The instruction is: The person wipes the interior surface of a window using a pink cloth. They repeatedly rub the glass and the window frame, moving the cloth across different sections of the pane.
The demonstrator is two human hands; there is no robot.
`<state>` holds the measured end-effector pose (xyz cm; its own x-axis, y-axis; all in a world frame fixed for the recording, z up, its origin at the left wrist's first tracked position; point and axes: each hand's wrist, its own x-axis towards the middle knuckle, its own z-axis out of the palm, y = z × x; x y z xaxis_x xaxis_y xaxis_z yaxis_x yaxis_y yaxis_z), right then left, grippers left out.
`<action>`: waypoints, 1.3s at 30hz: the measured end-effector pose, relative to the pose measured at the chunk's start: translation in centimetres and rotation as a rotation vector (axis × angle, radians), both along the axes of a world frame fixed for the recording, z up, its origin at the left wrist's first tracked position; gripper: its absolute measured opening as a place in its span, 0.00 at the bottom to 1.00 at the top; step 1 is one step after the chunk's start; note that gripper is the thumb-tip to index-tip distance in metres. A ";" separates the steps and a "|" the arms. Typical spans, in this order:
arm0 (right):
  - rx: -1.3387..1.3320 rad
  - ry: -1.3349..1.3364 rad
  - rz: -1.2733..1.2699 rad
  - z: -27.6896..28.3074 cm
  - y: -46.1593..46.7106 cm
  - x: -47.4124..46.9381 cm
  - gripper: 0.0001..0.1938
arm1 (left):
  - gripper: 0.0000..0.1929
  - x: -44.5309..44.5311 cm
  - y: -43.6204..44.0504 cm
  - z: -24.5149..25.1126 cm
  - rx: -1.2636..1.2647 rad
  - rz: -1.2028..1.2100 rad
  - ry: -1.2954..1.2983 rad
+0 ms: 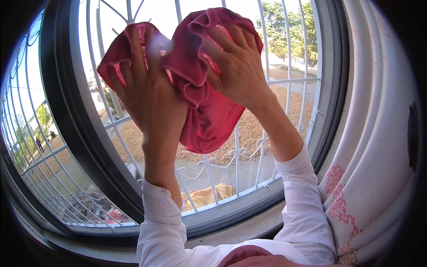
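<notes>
A dark pink cloth is spread and bunched under both my hands, up against a window pane. My left hand lies on its left part with the fingers apart and pointing up. On the upper right part rests my right hand, its fingers spread and slightly bent over the folds. The lower part of the cloth hangs between my wrists, and light shines through it. Whether the fingers pinch any fold cannot be told.
A dark window frame post stands to the left, with another pane beyond it. White metal bars are outside the glass. A white curtain with a pink pattern hangs at the right. The window sill runs below my arms.
</notes>
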<state>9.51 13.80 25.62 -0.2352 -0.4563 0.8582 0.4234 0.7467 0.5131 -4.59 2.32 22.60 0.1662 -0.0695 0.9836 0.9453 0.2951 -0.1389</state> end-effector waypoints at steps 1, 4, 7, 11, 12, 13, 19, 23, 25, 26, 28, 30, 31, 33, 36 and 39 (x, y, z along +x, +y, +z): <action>0.061 0.089 0.012 1.0 1.0 1.4 0.15 | 0.37 2.3 1.5 0.9 0.005 -0.022 0.042; -0.085 0.209 -0.112 0.8 5.0 6.0 0.16 | 0.19 7.0 4.8 -0.5 -0.130 -0.037 0.111; -0.182 0.427 -0.138 -3.4 11.2 9.6 0.14 | 0.34 7.9 4.8 -6.9 -0.461 -0.101 0.145; -0.425 0.633 -0.185 -7.7 20.4 18.8 0.21 | 0.34 6.5 3.6 -13.0 -0.386 -0.170 0.043; -0.509 0.628 -0.161 -7.5 21.5 19.1 0.21 | 0.34 5.9 3.2 -13.5 -0.376 -0.165 0.003; -0.582 0.622 -0.157 -6.8 22.5 20.4 0.21 | 0.33 6.1 3.4 -13.7 -0.366 -0.165 -0.005; -0.475 0.535 0.225 4.3 16.8 11.8 0.15 | 0.30 6.3 3.9 -13.0 -0.347 -0.151 -0.047; -0.079 0.223 0.053 5.1 4.4 4.7 0.13 | 0.29 6.8 4.2 -13.2 -0.288 -0.124 -0.048; 0.121 0.143 0.026 1.6 2.9 1.6 0.15 | 0.30 5.8 3.5 -14.3 -0.262 -0.135 -0.088; 0.218 0.110 0.030 0.0 2.0 -0.4 0.17 | 0.30 4.5 2.6 -15.6 -0.328 -0.111 -0.145; 0.127 -0.096 0.163 -4.3 -0.5 -2.5 0.18 | 0.40 2.7 0.5 -17.0 -0.292 -0.131 -0.125; 0.147 -0.148 0.254 -5.8 0.2 -3.6 0.19 | 0.49 2.1 -0.9 -17.8 -0.234 -0.186 -0.150; 0.066 -0.127 0.167 -5.4 0.1 -2.5 0.18 | 0.53 1.4 -0.9 -18.7 -0.227 -0.158 -0.178; -0.092 -0.082 0.013 -3.1 0.3 0.0 0.18 | 0.45 1.2 -1.4 -18.4 -0.215 -0.126 -0.183; -0.055 0.199 0.053 1.3 7.2 4.0 0.19 | 0.30 1.3 -0.8 -18.3 -0.247 -0.010 -0.199; -0.142 0.502 -0.122 2.2 11.9 10.7 0.23 | 0.29 1.9 -1.3 -18.3 -0.240 -0.050 -0.198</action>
